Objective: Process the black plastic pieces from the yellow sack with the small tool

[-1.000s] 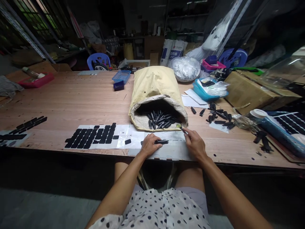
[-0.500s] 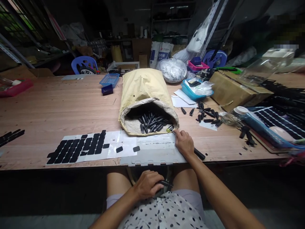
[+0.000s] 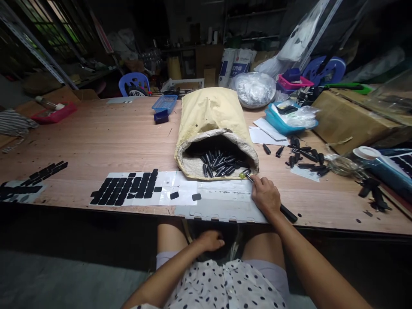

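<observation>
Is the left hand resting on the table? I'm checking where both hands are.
No: the left hand hangs below the table edge, above the lap; only the right hand rests on it.

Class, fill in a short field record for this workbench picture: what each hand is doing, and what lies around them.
Left hand: below the table edge, between the knees, curled; contents not visible
Right hand: on the table, gripping a black-handled tool
Sack: lying open, black parts inside
Sheet: black stickers in rows
</observation>
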Demonstrator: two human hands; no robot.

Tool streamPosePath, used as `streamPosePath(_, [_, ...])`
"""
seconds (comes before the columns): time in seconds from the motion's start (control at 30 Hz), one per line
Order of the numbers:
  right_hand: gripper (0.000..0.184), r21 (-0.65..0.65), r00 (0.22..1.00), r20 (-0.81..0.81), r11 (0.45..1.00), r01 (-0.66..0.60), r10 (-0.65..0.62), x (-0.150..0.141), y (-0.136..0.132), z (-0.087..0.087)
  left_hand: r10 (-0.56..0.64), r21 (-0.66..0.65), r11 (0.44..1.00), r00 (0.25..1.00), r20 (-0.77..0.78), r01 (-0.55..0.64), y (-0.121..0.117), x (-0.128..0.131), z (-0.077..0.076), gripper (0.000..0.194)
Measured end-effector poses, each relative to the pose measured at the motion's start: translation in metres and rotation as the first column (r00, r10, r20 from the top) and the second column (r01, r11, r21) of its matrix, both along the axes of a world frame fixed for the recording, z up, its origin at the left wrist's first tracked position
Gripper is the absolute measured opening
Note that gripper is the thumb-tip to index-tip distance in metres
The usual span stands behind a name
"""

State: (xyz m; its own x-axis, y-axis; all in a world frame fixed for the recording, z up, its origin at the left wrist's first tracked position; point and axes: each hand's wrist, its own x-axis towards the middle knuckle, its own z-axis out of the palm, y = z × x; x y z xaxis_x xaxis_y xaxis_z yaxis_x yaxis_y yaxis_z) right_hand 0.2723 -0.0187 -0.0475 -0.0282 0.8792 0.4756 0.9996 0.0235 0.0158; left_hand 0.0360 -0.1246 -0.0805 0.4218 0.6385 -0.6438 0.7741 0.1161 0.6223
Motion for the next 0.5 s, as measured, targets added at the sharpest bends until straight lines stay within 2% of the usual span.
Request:
streamPosePath(0.1, [0.029, -0.001, 1.000, -0.001, 1.000, 0.000, 0.000, -0.002, 0.000, 0.000, -0.163, -0.090, 0.977, 0.951, 0.262, 0.193, 0.009, -0.017, 0.044, 0.022])
streamPosePath(0.13, [0.030, -0.006, 1.000, -0.002, 1.000, 0.001, -0.001, -0.003, 0.000, 0.001, -0.151, -0.122, 0.970, 0.919, 0.365, 0.208, 0.020, -0.021, 0.062, 0.027])
streamPosePath(0.17, [0.030, -0.011, 1.000, -0.003, 1.000, 0.004, -0.004, -0.004, 0.000, 0.001, -0.076, -0.123, 0.983, 0.907, 0.414, 0.139, 0.036, -0.025, 0.080, 0.031])
streamPosePath(0.2, [0.030, -0.016, 1.000, -0.005, 1.000, 0.006, -0.006, -0.004, 0.000, 0.002, 0.027, -0.052, 0.999, 0.909, 0.416, -0.006, 0.054, -0.028, 0.096, 0.033])
streamPosePath(0.23, [0.030, -0.020, 1.000, -0.006, 1.000, 0.006, -0.007, -0.005, 0.000, 0.002, 0.141, 0.070, 0.981, 0.910, 0.391, -0.182, 0.074, -0.029, 0.110, 0.032])
streamPosePath(0.27, [0.030, -0.023, 1.000, -0.009, 1.000, 0.007, -0.007, -0.005, 0.000, 0.002, 0.267, 0.228, 0.906, 0.899, 0.348, -0.357, 0.095, -0.030, 0.120, 0.027])
streamPosePath(0.3, [0.030, -0.027, 1.000, -0.011, 1.000, 0.006, -0.006, -0.005, 0.000, 0.003, 0.391, 0.370, 0.800, 0.878, 0.277, -0.473, 0.115, -0.029, 0.127, 0.022])
streamPosePath(0.33, [0.030, -0.030, 1.000, -0.013, 1.000, 0.004, -0.004, -0.005, 0.000, 0.003, 0.493, 0.469, 0.717, 0.851, 0.182, -0.516, 0.133, -0.028, 0.131, 0.019])
streamPosePath(0.37, [0.030, -0.034, 1.000, -0.016, 0.999, 0.003, -0.003, -0.005, 0.000, 0.003, 0.564, 0.537, 0.668, 0.821, 0.087, -0.516, 0.148, -0.026, 0.132, 0.017])
streamPosePath(0.4, [0.031, -0.036, 1.000, -0.020, 0.999, 0.003, -0.004, -0.005, 0.000, 0.003, 0.605, 0.570, 0.658, 0.796, -0.010, -0.493, 0.160, -0.024, 0.130, 0.015])
streamPosePath(0.5, [0.031, -0.043, 0.999, -0.032, 0.999, 0.005, -0.006, -0.006, 0.000, 0.004, 0.609, 0.557, 0.717, 0.766, -0.206, -0.419, 0.178, -0.019, 0.121, 0.013])
